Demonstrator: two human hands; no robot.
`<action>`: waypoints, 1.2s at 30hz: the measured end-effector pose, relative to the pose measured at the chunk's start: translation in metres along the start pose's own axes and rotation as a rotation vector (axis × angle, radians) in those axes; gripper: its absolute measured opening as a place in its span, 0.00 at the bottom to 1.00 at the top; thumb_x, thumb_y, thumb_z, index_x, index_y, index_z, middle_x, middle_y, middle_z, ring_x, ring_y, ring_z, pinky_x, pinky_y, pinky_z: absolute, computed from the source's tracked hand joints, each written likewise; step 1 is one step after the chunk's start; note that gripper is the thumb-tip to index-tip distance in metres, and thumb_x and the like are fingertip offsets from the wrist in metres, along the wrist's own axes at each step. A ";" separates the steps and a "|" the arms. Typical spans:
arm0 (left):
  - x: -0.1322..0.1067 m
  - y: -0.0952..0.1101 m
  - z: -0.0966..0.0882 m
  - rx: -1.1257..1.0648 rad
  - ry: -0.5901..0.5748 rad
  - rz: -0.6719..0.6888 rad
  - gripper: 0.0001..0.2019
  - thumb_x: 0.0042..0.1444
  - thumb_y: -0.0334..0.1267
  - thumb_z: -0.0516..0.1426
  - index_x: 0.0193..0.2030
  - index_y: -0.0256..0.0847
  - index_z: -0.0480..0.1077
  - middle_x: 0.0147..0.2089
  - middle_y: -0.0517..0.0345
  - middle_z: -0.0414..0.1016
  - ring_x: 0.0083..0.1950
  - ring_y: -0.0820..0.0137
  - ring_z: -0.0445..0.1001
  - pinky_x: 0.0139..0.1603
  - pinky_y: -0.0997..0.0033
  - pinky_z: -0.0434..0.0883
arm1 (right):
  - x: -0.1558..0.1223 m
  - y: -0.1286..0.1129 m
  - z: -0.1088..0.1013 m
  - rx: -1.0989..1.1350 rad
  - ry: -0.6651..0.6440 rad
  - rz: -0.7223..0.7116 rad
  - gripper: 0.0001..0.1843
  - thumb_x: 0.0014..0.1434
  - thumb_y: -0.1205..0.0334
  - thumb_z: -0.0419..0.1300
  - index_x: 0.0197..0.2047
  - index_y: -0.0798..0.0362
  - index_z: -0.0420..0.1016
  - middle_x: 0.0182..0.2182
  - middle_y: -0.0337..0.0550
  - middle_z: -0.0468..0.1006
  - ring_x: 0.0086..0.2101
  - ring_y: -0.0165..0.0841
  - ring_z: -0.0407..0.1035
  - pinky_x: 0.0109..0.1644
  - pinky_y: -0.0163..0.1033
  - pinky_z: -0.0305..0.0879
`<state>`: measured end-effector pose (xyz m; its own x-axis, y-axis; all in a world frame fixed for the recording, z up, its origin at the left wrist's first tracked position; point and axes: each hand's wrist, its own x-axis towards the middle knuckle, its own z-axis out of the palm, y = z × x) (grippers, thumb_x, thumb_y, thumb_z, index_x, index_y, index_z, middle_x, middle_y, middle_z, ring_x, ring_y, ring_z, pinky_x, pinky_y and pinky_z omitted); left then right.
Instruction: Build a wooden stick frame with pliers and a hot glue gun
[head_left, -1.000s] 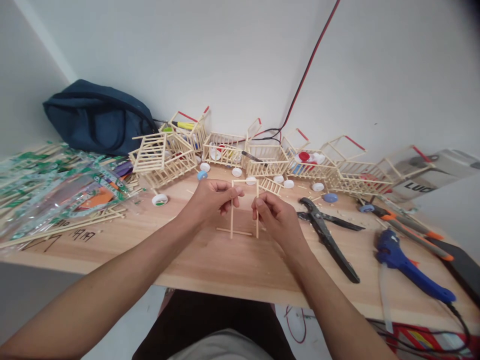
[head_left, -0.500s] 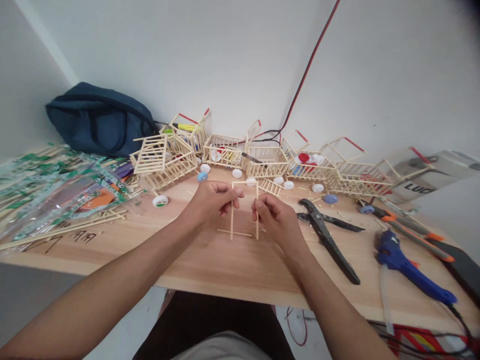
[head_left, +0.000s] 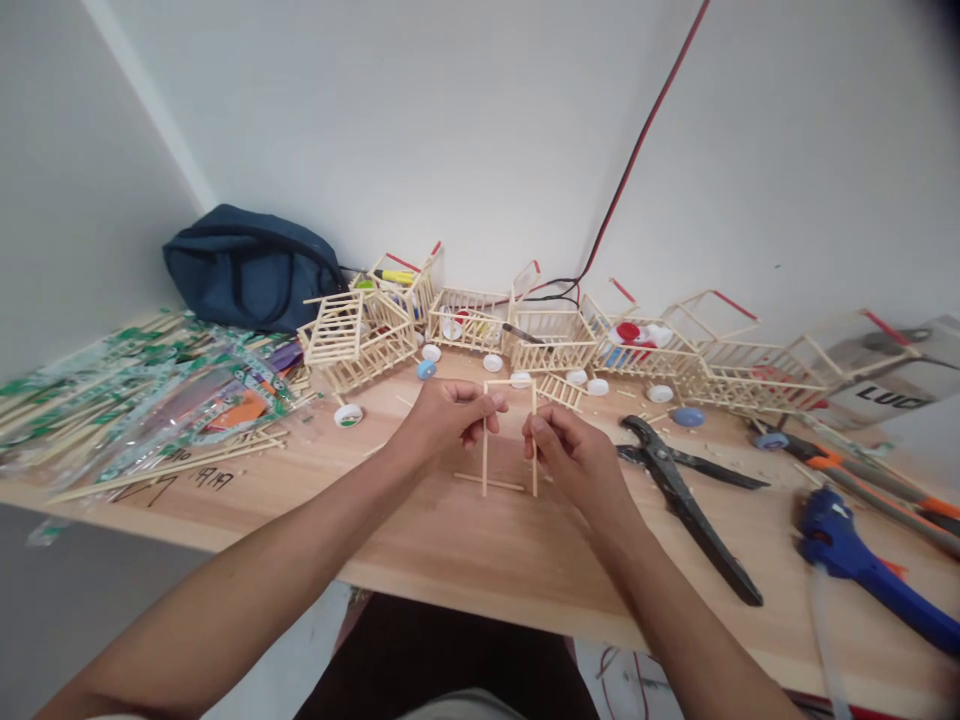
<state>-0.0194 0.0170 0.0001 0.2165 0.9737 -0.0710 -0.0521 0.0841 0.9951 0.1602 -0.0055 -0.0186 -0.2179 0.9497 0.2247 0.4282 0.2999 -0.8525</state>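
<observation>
Between my hands stands a U-shaped frame of thin wooden sticks (head_left: 485,460), its crossbar at the top and two legs pointing down. My left hand (head_left: 454,415) pinches the left leg near the top. The right leg is pinched by the fingers of my right hand (head_left: 566,445). A loose short stick (head_left: 469,477) lies on the table by the lower ends of the legs. Just behind the frame rests a small ladder-like stick panel (head_left: 562,391).
Several small stick carts (head_left: 555,340) with bottle-cap wheels line the wall. Black cutting pliers (head_left: 694,510) and a blue glue gun (head_left: 862,570) lie at right. Packaged sticks (head_left: 150,400) and a dark blue bag (head_left: 251,265) are at left on the wooden table (head_left: 420,550).
The camera view has shifted, so everything appears further right and slightly lower. Both hands keep their pinch on the stick frame, which looks unchanged.
</observation>
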 end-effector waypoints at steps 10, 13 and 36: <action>0.003 -0.008 -0.002 0.002 -0.004 0.040 0.17 0.47 0.48 0.63 0.25 0.33 0.72 0.22 0.60 0.70 0.18 0.82 0.60 0.15 0.81 0.59 | 0.001 0.001 0.001 -0.028 0.007 -0.012 0.14 0.64 0.55 0.50 0.29 0.51 0.67 0.22 0.35 0.69 0.22 0.28 0.60 0.28 0.32 0.55; 0.002 -0.006 -0.002 0.024 0.015 0.033 0.17 0.47 0.48 0.62 0.24 0.32 0.72 0.20 0.60 0.68 0.17 0.82 0.59 0.15 0.81 0.58 | 0.002 0.000 0.001 -0.043 0.008 -0.007 0.14 0.64 0.55 0.50 0.28 0.51 0.66 0.22 0.35 0.69 0.23 0.28 0.60 0.28 0.33 0.55; 0.004 -0.010 -0.002 -0.003 0.024 0.040 0.18 0.47 0.50 0.63 0.23 0.33 0.72 0.21 0.60 0.69 0.18 0.82 0.58 0.16 0.80 0.57 | 0.004 0.001 0.003 -0.054 0.005 -0.014 0.14 0.64 0.57 0.49 0.28 0.51 0.66 0.21 0.34 0.68 0.23 0.28 0.61 0.30 0.33 0.55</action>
<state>-0.0202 0.0205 -0.0107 0.1911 0.9810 -0.0331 -0.0635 0.0460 0.9969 0.1572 -0.0020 -0.0200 -0.2197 0.9459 0.2387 0.4716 0.3171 -0.8228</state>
